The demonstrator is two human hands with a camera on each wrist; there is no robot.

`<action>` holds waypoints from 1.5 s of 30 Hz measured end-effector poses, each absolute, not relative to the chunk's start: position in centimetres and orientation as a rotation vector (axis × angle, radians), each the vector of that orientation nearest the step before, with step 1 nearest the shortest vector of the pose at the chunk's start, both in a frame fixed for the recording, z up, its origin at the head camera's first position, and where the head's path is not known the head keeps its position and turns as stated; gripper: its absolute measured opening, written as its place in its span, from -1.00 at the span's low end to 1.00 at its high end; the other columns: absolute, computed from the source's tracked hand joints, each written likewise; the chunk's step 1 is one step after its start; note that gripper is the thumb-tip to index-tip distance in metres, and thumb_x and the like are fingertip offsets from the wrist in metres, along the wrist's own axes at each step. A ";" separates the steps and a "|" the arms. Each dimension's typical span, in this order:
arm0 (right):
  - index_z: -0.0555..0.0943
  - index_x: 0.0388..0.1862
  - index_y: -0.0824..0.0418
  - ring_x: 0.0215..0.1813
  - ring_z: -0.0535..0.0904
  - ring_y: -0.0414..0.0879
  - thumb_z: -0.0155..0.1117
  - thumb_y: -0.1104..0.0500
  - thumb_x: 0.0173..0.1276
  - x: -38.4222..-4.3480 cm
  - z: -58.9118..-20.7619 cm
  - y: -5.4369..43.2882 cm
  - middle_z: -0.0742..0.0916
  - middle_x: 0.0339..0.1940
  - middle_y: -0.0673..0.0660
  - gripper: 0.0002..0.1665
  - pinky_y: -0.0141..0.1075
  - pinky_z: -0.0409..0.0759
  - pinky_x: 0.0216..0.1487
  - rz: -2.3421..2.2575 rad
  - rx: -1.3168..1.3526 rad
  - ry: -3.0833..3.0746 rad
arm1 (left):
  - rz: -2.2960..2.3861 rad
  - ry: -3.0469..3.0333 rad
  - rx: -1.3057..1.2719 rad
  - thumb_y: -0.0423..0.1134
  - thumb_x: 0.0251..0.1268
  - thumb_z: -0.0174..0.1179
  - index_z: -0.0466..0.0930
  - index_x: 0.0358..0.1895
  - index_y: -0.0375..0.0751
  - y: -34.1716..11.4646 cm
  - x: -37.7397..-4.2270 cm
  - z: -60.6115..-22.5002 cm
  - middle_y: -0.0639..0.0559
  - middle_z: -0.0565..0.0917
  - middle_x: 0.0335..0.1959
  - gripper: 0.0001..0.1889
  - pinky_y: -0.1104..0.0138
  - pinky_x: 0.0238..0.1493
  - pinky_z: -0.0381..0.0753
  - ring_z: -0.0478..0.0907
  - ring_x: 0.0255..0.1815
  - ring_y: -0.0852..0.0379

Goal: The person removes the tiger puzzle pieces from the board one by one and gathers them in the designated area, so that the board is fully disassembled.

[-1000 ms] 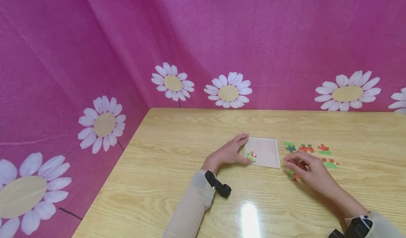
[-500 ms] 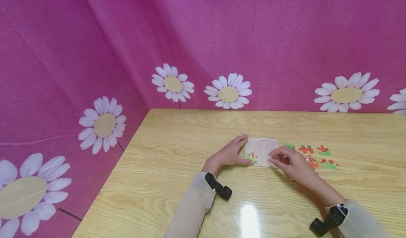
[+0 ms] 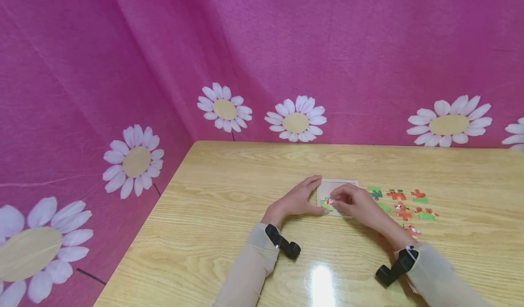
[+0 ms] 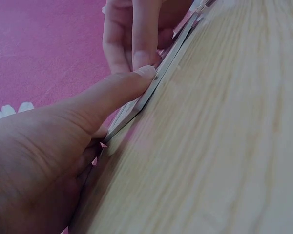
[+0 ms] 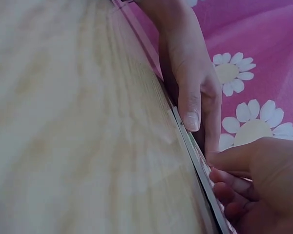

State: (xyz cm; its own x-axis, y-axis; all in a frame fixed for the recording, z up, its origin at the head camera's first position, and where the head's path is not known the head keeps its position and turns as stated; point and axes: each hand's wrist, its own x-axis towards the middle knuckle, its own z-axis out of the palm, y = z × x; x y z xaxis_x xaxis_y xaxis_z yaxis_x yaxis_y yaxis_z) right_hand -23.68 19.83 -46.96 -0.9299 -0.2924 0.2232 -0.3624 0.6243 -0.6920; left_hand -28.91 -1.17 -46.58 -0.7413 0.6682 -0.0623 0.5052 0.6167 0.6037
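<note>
A pale square puzzle tray (image 3: 338,181) lies on the table in the head view. One green-and-red jigsaw piece (image 3: 326,204) sits in its near left corner. My left hand (image 3: 296,199) holds the tray by its left side, thumb at the near corner and fingers at the far one. In the left wrist view, that thumb lies on the tray's edge (image 4: 166,73). Over the tray, beside the corner piece, my right hand (image 3: 359,205) pinches a jigsaw piece with thumb and forefinger; the fingers mostly hide it.
Several loose jigsaw pieces lie right of the tray, among them a red one (image 3: 403,211) and a green-and-red one (image 3: 425,213). The wooden table (image 3: 229,179) meets a purple flowered cloth (image 3: 352,47) at its back and left edges.
My right hand has moved left from beside the loose pieces to over the tray, close to the corner piece. My left hand has stayed on the tray.
</note>
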 end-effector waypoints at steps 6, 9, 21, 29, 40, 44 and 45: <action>0.66 -0.17 0.28 -0.35 0.47 -0.35 0.28 0.35 0.31 -24.4 -47.0 19.5 0.68 -0.34 0.08 -0.87 -0.48 0.50 -0.34 1.206 0.573 -2.792 | 0.830 2.555 0.958 0.07 0.13 0.38 0.00 0.56 -0.17 -1.1 -28.8 -46.7 0.04 0.03 0.62 0.01 0.30 0.62 0.06 -0.01 0.63 0.11; 0.66 -0.17 0.28 -0.39 0.44 -0.34 0.26 0.33 0.32 -24.6 -47.0 19.5 0.65 -0.37 0.07 -0.88 -0.48 0.46 -0.39 1.215 0.577 -2.823 | 0.823 2.560 0.960 0.07 0.13 0.38 0.01 0.56 -0.17 -1.1 -28.8 -46.6 0.03 0.03 0.62 0.01 0.31 0.62 0.05 -0.01 0.63 0.12; 0.60 -0.09 0.33 -0.36 0.41 -0.27 0.27 0.32 0.32 -25.0 -46.8 19.6 0.60 -0.33 0.10 -0.81 -0.48 0.43 -0.39 1.397 0.611 -2.877 | 0.833 2.557 0.958 0.05 0.14 0.39 0.01 0.56 -0.17 -1.2 -29.0 -46.7 0.03 0.03 0.62 0.00 0.30 0.62 0.06 -0.01 0.63 0.10; 0.59 -0.07 0.31 -0.30 0.46 -0.29 0.30 0.30 0.32 -24.9 -46.9 19.9 0.64 -0.28 0.14 -0.79 -0.48 0.49 -0.36 1.494 0.626 -2.830 | 0.813 2.564 0.949 0.07 0.15 0.37 0.00 0.57 -0.14 -1.2 -29.0 -46.7 0.05 0.02 0.62 0.00 0.30 0.62 0.04 -0.02 0.63 0.12; 0.59 -0.02 0.30 -0.24 0.55 -0.34 0.32 0.35 0.28 -24.1 -46.9 19.9 0.71 -0.23 0.18 -0.72 -0.48 0.59 -0.22 1.495 0.651 -2.742 | 0.802 2.574 0.975 0.06 0.14 0.38 0.01 0.56 -0.17 -1.1 -28.9 -46.6 0.02 0.04 0.61 0.00 0.31 0.62 0.05 -0.01 0.63 0.10; 0.59 -0.03 0.30 -0.24 0.56 -0.37 0.31 0.39 0.26 -23.8 -47.0 19.7 0.71 -0.21 0.20 -0.71 -0.49 0.60 -0.22 1.475 0.637 -2.717 | 0.793 2.577 0.976 0.07 0.14 0.38 0.01 0.56 -0.17 -1.1 -28.9 -46.5 0.02 0.04 0.61 0.00 0.31 0.62 0.05 -0.01 0.63 0.10; 0.59 -0.03 0.31 -0.24 0.56 -0.38 0.31 0.40 0.26 -23.8 -47.0 19.7 0.71 -0.20 0.21 -0.71 -0.49 0.61 -0.22 1.475 0.635 -2.709 | 0.790 2.578 0.975 0.07 0.14 0.38 0.01 0.56 -0.17 -1.1 -28.9 -46.5 0.02 0.04 0.61 0.00 0.31 0.62 0.05 -0.01 0.63 0.10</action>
